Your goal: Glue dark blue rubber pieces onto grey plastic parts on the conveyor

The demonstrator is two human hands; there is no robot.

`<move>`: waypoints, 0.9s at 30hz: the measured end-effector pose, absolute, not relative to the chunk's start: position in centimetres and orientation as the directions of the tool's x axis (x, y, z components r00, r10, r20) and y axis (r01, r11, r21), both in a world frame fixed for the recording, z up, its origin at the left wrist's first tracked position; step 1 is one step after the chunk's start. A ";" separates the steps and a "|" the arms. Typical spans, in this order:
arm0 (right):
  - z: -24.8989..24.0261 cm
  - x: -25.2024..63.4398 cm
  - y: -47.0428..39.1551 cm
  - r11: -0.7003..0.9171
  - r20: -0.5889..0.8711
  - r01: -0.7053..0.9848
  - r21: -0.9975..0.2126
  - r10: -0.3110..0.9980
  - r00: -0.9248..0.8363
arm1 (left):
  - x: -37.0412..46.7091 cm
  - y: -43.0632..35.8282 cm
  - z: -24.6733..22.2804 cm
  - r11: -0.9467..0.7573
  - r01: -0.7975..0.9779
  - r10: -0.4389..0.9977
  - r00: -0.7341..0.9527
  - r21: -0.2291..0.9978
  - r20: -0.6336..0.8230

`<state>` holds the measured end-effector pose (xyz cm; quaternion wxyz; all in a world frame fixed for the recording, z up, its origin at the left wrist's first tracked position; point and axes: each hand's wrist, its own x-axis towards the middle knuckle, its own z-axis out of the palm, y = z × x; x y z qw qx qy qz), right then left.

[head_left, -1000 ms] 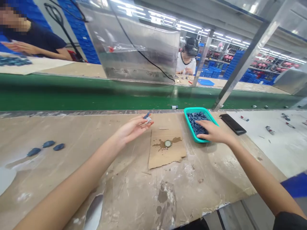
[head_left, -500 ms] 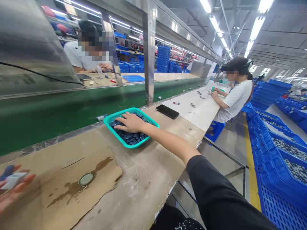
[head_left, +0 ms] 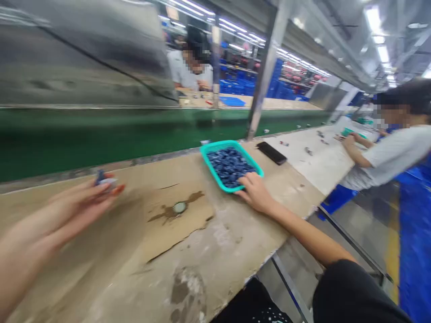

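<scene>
Blurred at left, my left hand (head_left: 85, 197) has its fingers closed on a small white and dark blue part (head_left: 107, 181), raised over the tabletop. My right hand (head_left: 255, 192) is at the near right corner of a turquoise plastic basket (head_left: 215, 176). Its fingers bend over the rim and the thumb lies lower, outside. Whether they pinch the rim or a small piece is hidden. Many small dark blue pieces (head_left: 229, 163) fill the basket. Between my hands, a round metal-edged disc (head_left: 179, 207) lies on a stained cardboard sheet (head_left: 188, 229).
A black phone (head_left: 271, 153) lies beyond the basket, near a metal post (head_left: 264, 80). The green belt (head_left: 141, 139) runs along the table's far side. One co-worker (head_left: 400, 148) works at right, another (head_left: 191, 67) across the belt. Small parts (head_left: 308, 151) dot the white surface.
My right hand has drawn back from over the blue pieces to the basket's near rim, its fingers now curled. My left hand has come further into view with its part. The view has swung left.
</scene>
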<state>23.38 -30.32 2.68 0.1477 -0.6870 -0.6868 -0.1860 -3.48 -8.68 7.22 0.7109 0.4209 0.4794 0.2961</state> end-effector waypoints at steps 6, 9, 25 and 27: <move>2.5 24.7 -27.9 -0.147 0.455 0.981 0.130 0.887 0.073 | -3.9 -8.7 6.8 0.502 -0.358 0.853 0.353 0.787 -0.383; 2.7 24.3 -27.4 -0.118 0.433 0.980 0.160 0.900 0.038 | -4.2 -8.7 6.3 0.498 -0.334 0.848 0.380 0.801 -0.369; 3.9 24.8 -28.6 -0.009 0.569 0.970 -0.244 0.809 0.150 | -4.3 -8.7 5.5 0.466 -0.314 0.836 0.462 0.827 -0.296; 5.3 25.9 -27.2 -0.048 0.608 0.952 -0.301 0.759 0.230 | -4.4 -8.8 5.5 0.464 -0.285 0.814 0.511 0.838 -0.277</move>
